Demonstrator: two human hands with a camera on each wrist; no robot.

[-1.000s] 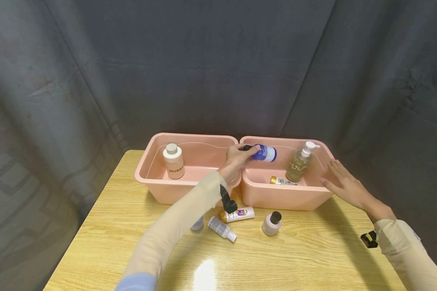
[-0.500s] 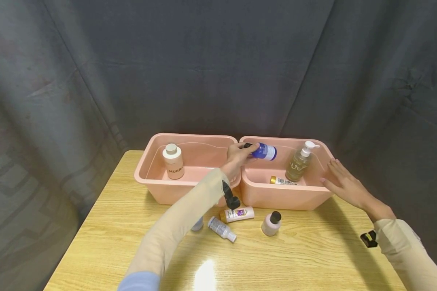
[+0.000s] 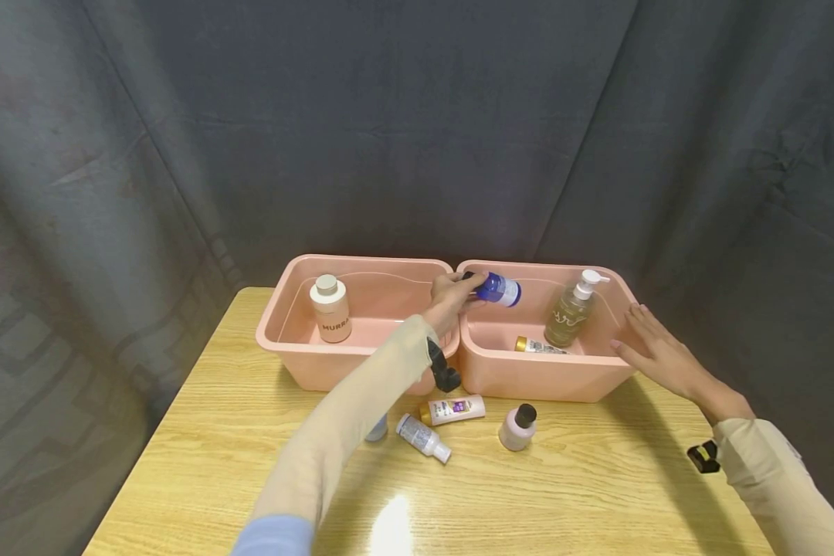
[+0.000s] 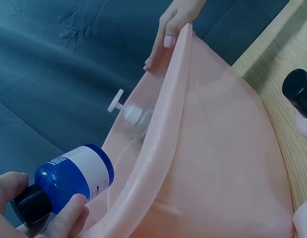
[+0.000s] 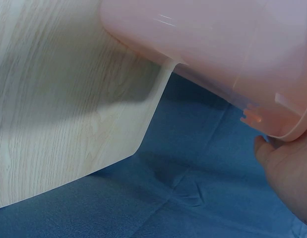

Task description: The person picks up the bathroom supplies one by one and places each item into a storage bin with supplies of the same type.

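My left hand (image 3: 449,300) holds a blue bottle (image 3: 497,289) by its black-cap end, over the left part of the right pink bin (image 3: 549,378). The bottle lies tilted on its side, base pointing right, as the left wrist view shows with its white label (image 4: 93,171) and black cap (image 4: 32,204). My right hand (image 3: 660,351) rests with fairly straight fingers on the right rim of that bin; the right wrist view catches part of the hand (image 5: 292,178) at the rim. Inside the bin stand a pump bottle (image 3: 570,313) and a gold-capped tube (image 3: 538,346).
Beside it is the left pink bin (image 3: 320,369), holding a white bottle (image 3: 331,313). In front on the wooden table (image 3: 500,502) lie a gold-capped white bottle (image 3: 455,409) and a small grey-labelled bottle (image 3: 420,436), near a black-capped pink bottle (image 3: 517,430). My left sleeve partly hides another bottle (image 3: 377,429).
My left hand has shifted slightly left with the blue bottle, which tips a little more downward at its base. My right hand stays on the rim.
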